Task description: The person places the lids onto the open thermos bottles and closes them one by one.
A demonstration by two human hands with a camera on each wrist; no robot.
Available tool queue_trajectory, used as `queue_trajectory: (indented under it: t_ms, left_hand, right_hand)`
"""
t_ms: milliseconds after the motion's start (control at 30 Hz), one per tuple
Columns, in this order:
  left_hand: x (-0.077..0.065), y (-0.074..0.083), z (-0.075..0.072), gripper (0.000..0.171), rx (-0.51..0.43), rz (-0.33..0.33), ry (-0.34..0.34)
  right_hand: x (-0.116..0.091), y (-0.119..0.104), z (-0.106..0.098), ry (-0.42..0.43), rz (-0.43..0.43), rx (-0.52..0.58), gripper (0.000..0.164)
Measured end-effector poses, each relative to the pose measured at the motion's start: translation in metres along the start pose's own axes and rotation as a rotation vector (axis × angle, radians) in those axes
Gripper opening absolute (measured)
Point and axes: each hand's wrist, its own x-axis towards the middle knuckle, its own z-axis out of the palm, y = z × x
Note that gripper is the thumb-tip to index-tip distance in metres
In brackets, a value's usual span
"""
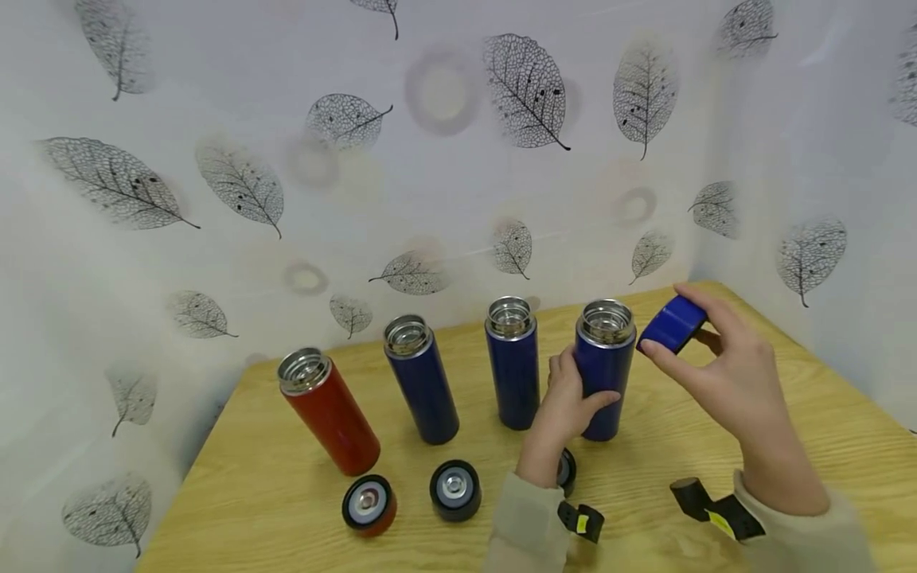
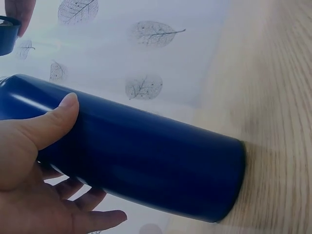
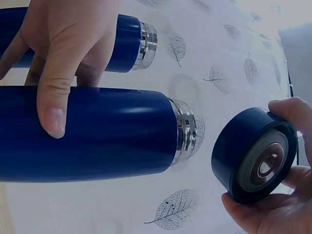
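Observation:
My left hand (image 1: 568,398) grips a dark blue thermos bottle (image 1: 606,366) around its body, thumb across the front. The bottle stands upright on the table, its steel mouth uncovered. Up and to the right, my right hand (image 1: 731,366) pinches a blue lid (image 1: 673,322) by its rim between thumb and fingers. In the right wrist view the lid (image 3: 253,156) is apart from the bottle's steel neck (image 3: 184,131), and its grey inner side with a metal centre shows. The left wrist view has the bottle (image 2: 146,151) under the left thumb.
Two more uncapped blue bottles, one (image 1: 513,374) beside the left hand and another (image 1: 423,382), stand left of it, with an uncapped red bottle (image 1: 329,414) farther left. On the wooden table (image 1: 251,493) lie a red-sided lid (image 1: 369,505), a dark lid (image 1: 455,490) and a partly hidden lid (image 1: 566,471).

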Motion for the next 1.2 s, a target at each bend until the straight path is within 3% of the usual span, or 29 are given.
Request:
queue_trajectory:
  t_ms: [567,833,1067,1200]
  left_hand:
    - [-0.004,0.002,-0.011,0.074,0.039,0.077,-0.098]
    - [-0.006,-0.001,-0.018,0.071,0.056,0.147,-0.157]
    - [-0.006,-0.001,-0.021,0.074,0.051,0.130,-0.193]
    - [-0.007,0.000,-0.023,0.074,0.059,0.129,-0.203]
  right_hand:
    - [0.003,-0.002,0.014,0.116,0.002,0.203,0.060]
    - [0.004,0.004,0.024,0.159,-0.108,0.433,0.062]
    - [0.004,0.008,0.029,0.180,-0.110,0.334,0.062]
    - [0.004,0.009,0.031,0.155,-0.098,0.350,0.065]
